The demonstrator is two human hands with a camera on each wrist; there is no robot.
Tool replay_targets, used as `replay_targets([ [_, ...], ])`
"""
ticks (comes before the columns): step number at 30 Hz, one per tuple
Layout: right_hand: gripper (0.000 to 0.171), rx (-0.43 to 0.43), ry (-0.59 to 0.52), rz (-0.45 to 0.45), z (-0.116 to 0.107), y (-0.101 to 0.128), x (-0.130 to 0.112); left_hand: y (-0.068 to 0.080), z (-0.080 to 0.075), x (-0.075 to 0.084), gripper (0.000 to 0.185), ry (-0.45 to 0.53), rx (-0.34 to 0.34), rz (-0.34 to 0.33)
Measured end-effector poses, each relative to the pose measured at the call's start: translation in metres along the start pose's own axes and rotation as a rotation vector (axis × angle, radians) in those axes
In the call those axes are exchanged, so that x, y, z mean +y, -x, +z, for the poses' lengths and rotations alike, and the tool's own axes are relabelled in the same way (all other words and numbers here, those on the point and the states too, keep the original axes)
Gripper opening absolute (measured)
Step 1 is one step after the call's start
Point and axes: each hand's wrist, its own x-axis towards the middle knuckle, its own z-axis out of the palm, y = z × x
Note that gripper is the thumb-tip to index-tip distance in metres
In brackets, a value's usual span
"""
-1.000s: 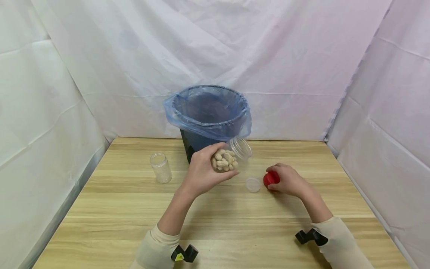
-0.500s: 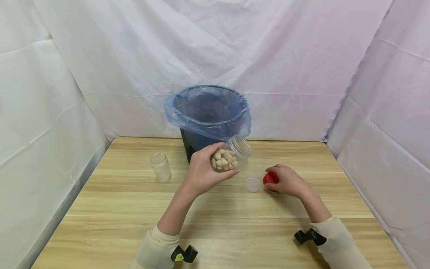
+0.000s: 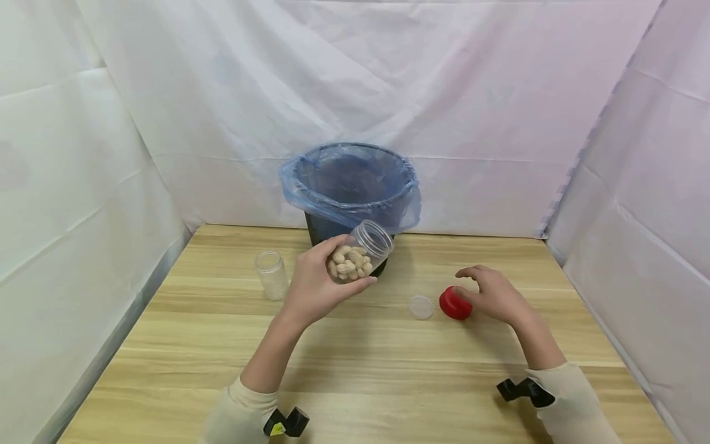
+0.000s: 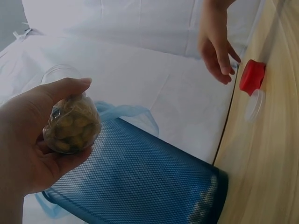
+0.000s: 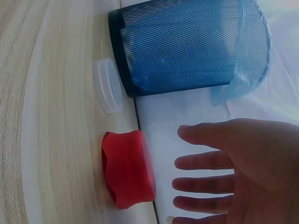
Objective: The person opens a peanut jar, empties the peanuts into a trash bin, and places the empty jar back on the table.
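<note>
My left hand (image 3: 310, 283) grips a clear plastic jar (image 3: 373, 239) holding several peanuts (image 3: 349, 263) in their shells. The jar is tilted, its uncovered mouth pointing up and to the right, in front of the bin. On the table at the right lies a red lid (image 5: 128, 170) with a wavy edge. Just above and beside it my right hand (image 3: 496, 296) has its fingers spread and holds nothing; the right wrist view shows a gap between fingers and lid. A translucent white cap (image 3: 421, 307) lies left of the red lid.
A black mesh bin (image 4: 140, 172) lined with a blue plastic bag (image 3: 296, 191) stands at the back of the wooden table (image 3: 366, 382). Another clear jar (image 3: 272, 277), lidless, stands upright left of the bin. White cloth (image 3: 355, 74) hangs round the back and sides.
The right hand has let go of the red lid and lifted off it; the lid stays on the table. The left hand has moved a little left with the jar of peanuts.
</note>
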Motion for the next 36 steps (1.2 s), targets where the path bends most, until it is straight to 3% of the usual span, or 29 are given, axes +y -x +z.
replay_targets([
  [9,0.042,0.000,-0.002,0.012,-0.002,0.001,0.003,-0.006,-0.016,0.000,0.071,-0.060,-0.019,0.005],
  [20,0.041,-0.005,0.000,0.035,-0.006,0.002,0.005,-0.024,-0.052,0.003,0.070,-0.159,-0.078,0.003],
  [36,0.041,0.000,-0.011,0.052,-0.007,0.002,0.007,-0.051,-0.097,0.013,0.067,-0.291,-0.112,0.055],
])
